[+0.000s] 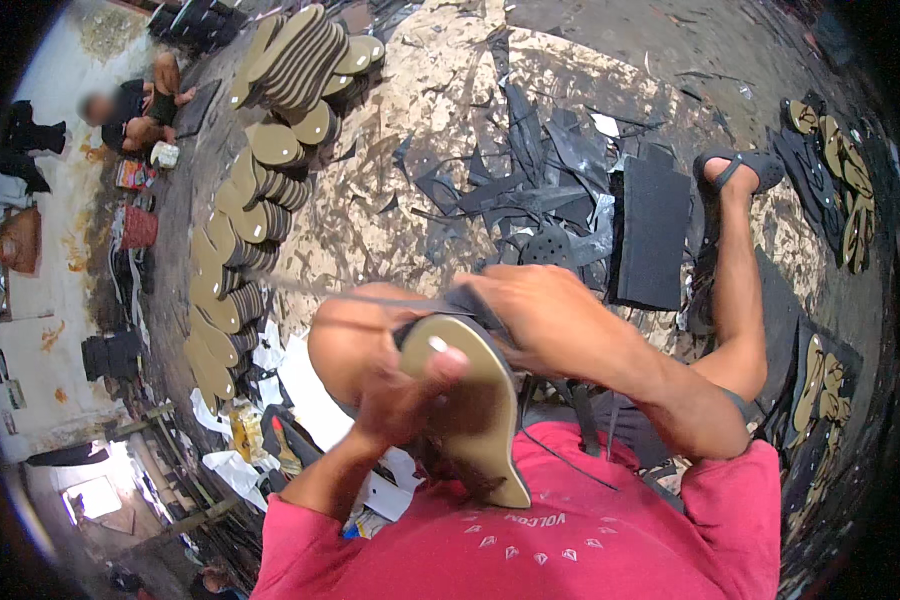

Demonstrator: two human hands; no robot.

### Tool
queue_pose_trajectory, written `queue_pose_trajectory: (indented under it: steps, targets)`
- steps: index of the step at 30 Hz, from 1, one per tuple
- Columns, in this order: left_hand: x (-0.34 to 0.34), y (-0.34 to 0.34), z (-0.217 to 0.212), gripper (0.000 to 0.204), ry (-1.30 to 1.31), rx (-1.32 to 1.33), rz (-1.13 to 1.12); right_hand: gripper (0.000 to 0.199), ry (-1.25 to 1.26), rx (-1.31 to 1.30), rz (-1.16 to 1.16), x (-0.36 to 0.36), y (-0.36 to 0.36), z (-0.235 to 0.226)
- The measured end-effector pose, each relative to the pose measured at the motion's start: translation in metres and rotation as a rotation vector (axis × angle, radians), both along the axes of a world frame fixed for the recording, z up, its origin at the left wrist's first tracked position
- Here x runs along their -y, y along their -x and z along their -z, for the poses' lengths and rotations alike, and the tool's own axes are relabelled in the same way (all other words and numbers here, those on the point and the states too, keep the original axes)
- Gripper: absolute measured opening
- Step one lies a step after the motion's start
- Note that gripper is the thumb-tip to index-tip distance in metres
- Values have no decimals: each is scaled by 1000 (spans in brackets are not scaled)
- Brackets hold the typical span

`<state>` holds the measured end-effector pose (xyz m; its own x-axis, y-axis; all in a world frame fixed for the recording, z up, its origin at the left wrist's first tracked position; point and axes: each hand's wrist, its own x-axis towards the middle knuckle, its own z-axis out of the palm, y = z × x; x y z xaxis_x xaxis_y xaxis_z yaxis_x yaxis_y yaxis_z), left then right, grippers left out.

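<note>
Left hand: the left hand (402, 395) clamps the olive flip-flop sole (475, 410) from the near side, thumb pressed on its upper face, fingers curled behind the edge.
Right hand: the right hand (540, 315) closes over the toe end of the same sole, gripping it together with a black rubber strap (467, 300) that lies across the top.
Sole position: it stands on edge in the person's lap, above the red shirt (570, 540), propped against the raised left knee (355, 335); the heel points down toward the body.
Strap: one thin arm of it stretches leftward over the knee; I cannot tell whether its toe plug is seated in the sole's hole.
Finished stock: flip-flops already fitted with straps lie in pairs along the right, by the finished pairs (840, 180) and lower down near the right leg.
Waiting stock: a long curved row of bare olive soles (232, 250), stacked and overlapping, runs up the left side of the floor.
Progress, as I judge it: some pairs are strapped, yet far more bare soles remain, so most of the work is left.
Surroundings: black rubber offcuts (530, 170) and a black foam sheet (652, 232) lie ahead; the right foot wears a dark sandal (740, 165).
Others: another person (135, 110) sits far off at upper left.
</note>
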<state>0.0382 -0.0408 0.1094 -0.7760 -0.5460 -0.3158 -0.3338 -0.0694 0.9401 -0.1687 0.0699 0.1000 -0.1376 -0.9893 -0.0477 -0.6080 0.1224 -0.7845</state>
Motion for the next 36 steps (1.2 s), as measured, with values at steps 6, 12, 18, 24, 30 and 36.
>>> queue_pose_trajectory:
  steps: [6,12,18,24,30,36]
  targets:
    - [7,28,2,46,-217,-82,-28,42,-47,589,105,9,35,-6]
    - [-3,76,18,57,-1308,-389,-231,31,279,1038,805,-38,39,11]
    - [-52,105,62,44,-639,-555,-443,33,248,772,736,-71,-18,47]
    - [-43,97,77,43,-897,-523,-544,31,130,-4,728,-127,-56,99]
    - [-56,79,88,45,-864,-434,-585,35,16,-55,644,-129,-46,106]
    - [-74,45,99,53,-208,-115,-284,42,-103,14,410,-79,-11,77]
